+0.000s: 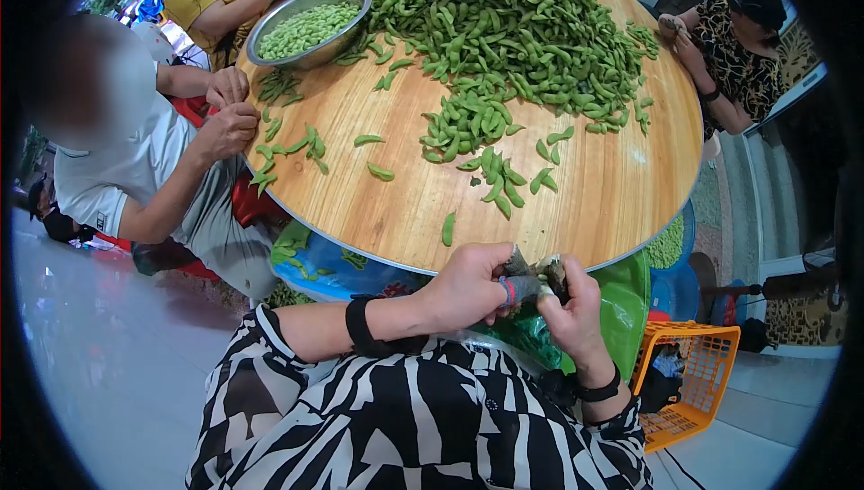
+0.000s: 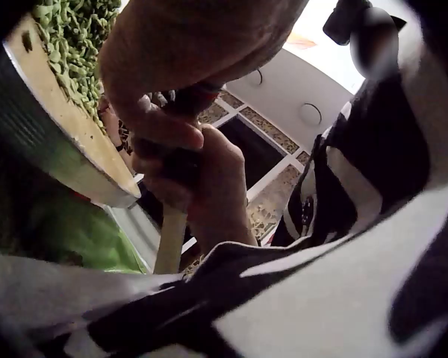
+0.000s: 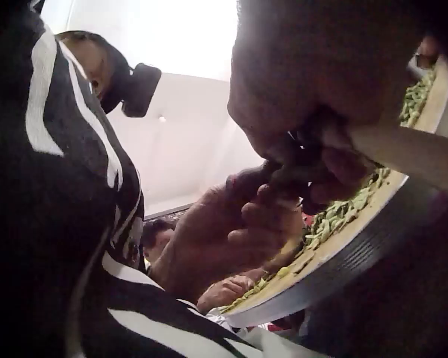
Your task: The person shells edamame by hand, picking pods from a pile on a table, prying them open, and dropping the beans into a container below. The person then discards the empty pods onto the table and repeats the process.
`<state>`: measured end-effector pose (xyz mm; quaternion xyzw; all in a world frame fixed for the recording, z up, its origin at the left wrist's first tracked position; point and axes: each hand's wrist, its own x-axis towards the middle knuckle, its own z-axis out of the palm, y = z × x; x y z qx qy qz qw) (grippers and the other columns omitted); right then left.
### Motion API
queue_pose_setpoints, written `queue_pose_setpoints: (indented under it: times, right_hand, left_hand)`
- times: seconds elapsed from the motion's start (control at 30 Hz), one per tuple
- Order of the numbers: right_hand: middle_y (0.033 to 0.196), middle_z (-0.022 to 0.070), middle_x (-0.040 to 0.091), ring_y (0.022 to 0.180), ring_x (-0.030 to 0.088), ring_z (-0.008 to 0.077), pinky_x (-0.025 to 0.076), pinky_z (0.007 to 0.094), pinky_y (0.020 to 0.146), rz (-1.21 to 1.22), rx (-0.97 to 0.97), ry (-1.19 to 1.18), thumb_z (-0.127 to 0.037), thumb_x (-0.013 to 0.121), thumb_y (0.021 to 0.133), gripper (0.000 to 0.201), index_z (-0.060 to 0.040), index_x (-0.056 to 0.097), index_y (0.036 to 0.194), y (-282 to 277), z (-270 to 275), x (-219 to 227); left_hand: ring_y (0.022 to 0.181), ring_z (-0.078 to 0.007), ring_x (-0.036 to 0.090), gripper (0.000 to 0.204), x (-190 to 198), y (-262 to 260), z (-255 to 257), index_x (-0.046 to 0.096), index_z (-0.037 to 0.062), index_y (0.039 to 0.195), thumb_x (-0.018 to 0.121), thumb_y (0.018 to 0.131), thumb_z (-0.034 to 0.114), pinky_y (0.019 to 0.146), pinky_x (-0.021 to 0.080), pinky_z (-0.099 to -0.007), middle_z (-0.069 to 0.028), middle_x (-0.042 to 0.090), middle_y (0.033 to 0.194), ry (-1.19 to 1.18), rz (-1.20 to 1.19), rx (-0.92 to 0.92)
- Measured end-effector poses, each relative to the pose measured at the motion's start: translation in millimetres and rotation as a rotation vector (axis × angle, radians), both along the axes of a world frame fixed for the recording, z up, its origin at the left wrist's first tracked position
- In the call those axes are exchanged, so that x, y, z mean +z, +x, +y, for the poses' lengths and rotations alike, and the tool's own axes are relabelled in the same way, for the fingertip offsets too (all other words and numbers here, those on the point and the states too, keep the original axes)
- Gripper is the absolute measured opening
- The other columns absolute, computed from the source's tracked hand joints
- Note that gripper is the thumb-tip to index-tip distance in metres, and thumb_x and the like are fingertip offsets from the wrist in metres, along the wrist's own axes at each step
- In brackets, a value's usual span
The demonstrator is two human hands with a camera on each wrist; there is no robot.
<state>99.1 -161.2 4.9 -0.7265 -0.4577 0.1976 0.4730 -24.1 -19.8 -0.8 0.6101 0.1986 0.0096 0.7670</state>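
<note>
Both hands meet just off the near table edge. My left hand (image 1: 463,285) has curled fingers, with dark grey cloth wraps (image 1: 517,276) on the thumb and a finger. Facing it, my right hand (image 1: 576,310) curls its fingers too, a dark wrap on one of them. Their fingertips pinch a small pale-green soybean pod (image 1: 544,279) between them, mostly hidden by the fingers. In the left wrist view the right hand (image 2: 218,179) lies close under the left. One loose pod (image 1: 448,229) lies on the wooden table (image 1: 360,193) just beyond the left hand.
A large heap of soybean pods (image 1: 513,22) covers the table's far side. A metal bowl (image 1: 360,26) of shelled beans stands far left. Two people sit at left, another at right. Below the edge hang green plastic (image 1: 630,292) and an orange crate (image 1: 711,382).
</note>
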Motion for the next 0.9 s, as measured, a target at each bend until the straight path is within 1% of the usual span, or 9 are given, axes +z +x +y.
queue_pose_setpoints:
  times: [0.07,0.23,0.4,0.47,0.63,0.7,0.77,0.87,0.9]
  right_hand:
    - [0.066,0.0100,0.048,0.056,0.044,0.0157,0.039,0.0279,0.054,0.142,0.023,-0.012,0.000,0.057,0.069,0.021,0.0016,0.051,0.090,2.3,-0.9,-6.0]
    - [0.066,0.0081,0.047,0.059,0.044,0.0146,0.039,0.0272,0.055,0.108,0.088,-0.087,0.000,0.058,0.069,0.023,0.0011,0.052,0.091,2.0,-11.0,-1.8]
    - [0.065,0.0057,0.050,0.057,0.046,0.0134,0.039,0.0269,0.054,0.016,0.050,-0.112,0.000,0.058,0.069,0.021,0.0012,0.053,0.090,1.4,-14.3,-5.8]
    - [0.064,0.0061,0.053,0.055,0.047,0.0127,0.040,0.0273,0.053,0.205,0.034,-0.090,0.000,0.058,0.069,0.016,0.0011,0.054,0.085,2.3,-15.9,-4.2]
    - [0.061,0.0050,0.051,0.053,0.044,0.0111,0.038,0.0262,0.051,0.209,-0.045,-0.056,0.000,0.057,0.070,0.013,0.0004,0.056,0.083,9.0,-20.9,-16.1]
    - [0.061,0.0057,0.050,0.054,0.043,0.0116,0.038,0.0263,0.052,0.219,0.063,-0.114,0.000,0.057,0.069,0.014,0.0000,0.056,0.083,14.9,-26.6,-20.2]
    - [0.064,0.0072,0.051,0.054,0.042,0.0123,0.038,0.0271,0.052,0.162,0.119,-0.127,-0.001,0.059,0.072,0.014,-0.0002,0.058,0.086,13.6,-25.4,-6.0]
    - [0.066,0.0062,0.054,0.055,0.047,0.0123,0.040,0.0268,0.053,0.176,0.200,-0.128,-0.004,0.061,0.080,0.012,0.0007,0.058,0.091,12.0,-26.0,-6.9]
    - [0.067,0.0052,0.055,0.056,0.049,0.0118,0.041,0.0261,0.054,0.214,0.186,-0.063,-0.007,0.060,0.084,0.013,0.0008,0.059,0.095,11.2,-26.6,-12.8]
  left_hand:
    - [0.055,-0.0059,0.052,0.005,0.0,-0.7,3.3,0.061,0.0017,0.091,0.060,0.088,0.006,0.047,0.041,-0.0205,-0.0002,0.057,0.066,-0.045,0.024,-0.023]
    - [0.060,-0.0045,0.052,0.010,-2.1,-7.0,-2.9,0.062,-0.0001,0.092,0.065,0.085,0.007,0.049,0.041,-0.0217,-0.0002,0.057,0.068,0.149,-0.032,-0.089]
    - [0.060,-0.0045,0.050,0.014,-2.3,-4.6,-1.6,0.061,-0.0010,0.095,0.066,0.085,0.007,0.051,0.041,-0.0222,0.0005,0.058,0.070,0.080,0.016,-0.167]
    - [0.059,-0.0044,0.051,0.015,-12.7,-6.4,-4.6,0.061,-0.0006,0.096,0.066,0.085,0.008,0.050,0.041,-0.0214,0.0003,0.059,0.070,0.271,-0.184,-0.135]
    - [0.067,-0.0059,0.055,0.015,13.7,-16.1,20.0,0.063,0.0003,0.096,0.068,0.086,0.011,0.058,0.045,-0.0220,-0.0014,0.062,0.078,-0.034,0.092,-0.223]
    - [0.072,-0.0084,0.058,0.015,11.8,-26.7,30.7,0.063,0.0004,0.098,0.067,0.086,0.009,0.063,0.048,-0.0243,-0.0023,0.063,0.081,0.118,-0.001,-0.070]
    - [0.075,-0.0132,0.062,0.016,13.9,-38.9,49.1,0.063,-0.0002,0.098,0.066,0.084,0.006,0.066,0.048,-0.0260,-0.0073,0.064,0.082,0.490,-0.190,0.045]
    - [0.084,-0.0234,0.062,0.022,33.1,-50.7,86.9,0.062,0.0000,0.099,0.064,0.077,-0.001,0.072,0.048,-0.0314,-0.0132,0.062,0.091,1.024,-0.155,0.147]
    - [0.088,-0.0275,0.060,0.027,36.7,-48.7,98.7,0.062,0.0010,0.100,0.063,0.073,-0.003,0.074,0.048,-0.0344,-0.0138,0.060,0.094,1.362,-0.131,0.202]
